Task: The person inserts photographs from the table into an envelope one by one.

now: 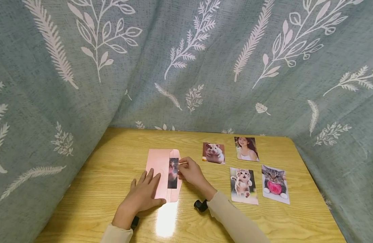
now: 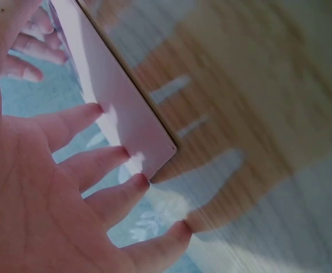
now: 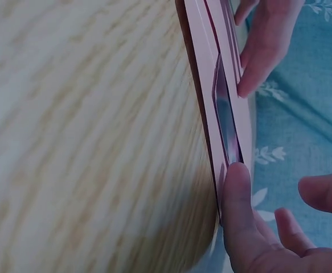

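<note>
A pink envelope (image 1: 157,158) lies on the wooden table with its flap spread to the right. A dark photo (image 1: 173,179) sticks out of its mouth over the flap; the rest is hidden inside. My left hand (image 1: 142,194) rests spread on the envelope's lower left, and in the left wrist view its fingertips (image 2: 136,180) touch the pink paper near a corner. At the photo's right edge is my right hand (image 1: 191,173), its fingertips right against that edge. In the right wrist view one fingertip (image 3: 237,176) meets the photo's end, while the other digits stand apart.
To the right lie several photos: a hamster photo (image 1: 213,153), a portrait photo (image 1: 246,149), a kitten photo (image 1: 243,185) and a photo of a cat with a pink object (image 1: 275,184). A patterned grey-green curtain (image 1: 162,50) encloses the table (image 1: 113,162) at the back and sides.
</note>
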`<state>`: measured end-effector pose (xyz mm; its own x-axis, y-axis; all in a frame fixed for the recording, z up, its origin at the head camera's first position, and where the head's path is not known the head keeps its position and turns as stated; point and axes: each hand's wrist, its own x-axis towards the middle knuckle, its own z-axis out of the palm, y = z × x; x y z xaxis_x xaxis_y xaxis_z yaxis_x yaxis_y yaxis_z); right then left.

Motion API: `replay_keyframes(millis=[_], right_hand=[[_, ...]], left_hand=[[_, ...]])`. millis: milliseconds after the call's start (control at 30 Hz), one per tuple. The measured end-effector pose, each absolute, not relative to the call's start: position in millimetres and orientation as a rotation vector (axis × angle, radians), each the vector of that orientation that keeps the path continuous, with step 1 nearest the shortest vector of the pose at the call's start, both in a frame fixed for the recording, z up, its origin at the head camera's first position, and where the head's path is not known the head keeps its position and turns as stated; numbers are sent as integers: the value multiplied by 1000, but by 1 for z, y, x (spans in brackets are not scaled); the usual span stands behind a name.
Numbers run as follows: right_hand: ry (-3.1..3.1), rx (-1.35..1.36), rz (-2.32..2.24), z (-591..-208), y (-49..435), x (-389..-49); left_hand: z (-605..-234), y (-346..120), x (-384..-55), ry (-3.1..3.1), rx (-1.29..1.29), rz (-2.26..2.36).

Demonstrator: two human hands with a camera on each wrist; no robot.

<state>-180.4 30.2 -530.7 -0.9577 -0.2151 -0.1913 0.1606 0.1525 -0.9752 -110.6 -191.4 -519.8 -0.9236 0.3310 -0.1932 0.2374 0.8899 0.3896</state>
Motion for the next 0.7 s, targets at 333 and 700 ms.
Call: replay_keyframes(millis=[333, 700], right_hand=[[2087, -36, -1922, -533, 25, -183], [1995, -8, -2000, -537, 15, -186]], left_hand=[[-520, -190, -110, 2815, 432, 531], [-518, -189, -110, 2825, 440, 519]])
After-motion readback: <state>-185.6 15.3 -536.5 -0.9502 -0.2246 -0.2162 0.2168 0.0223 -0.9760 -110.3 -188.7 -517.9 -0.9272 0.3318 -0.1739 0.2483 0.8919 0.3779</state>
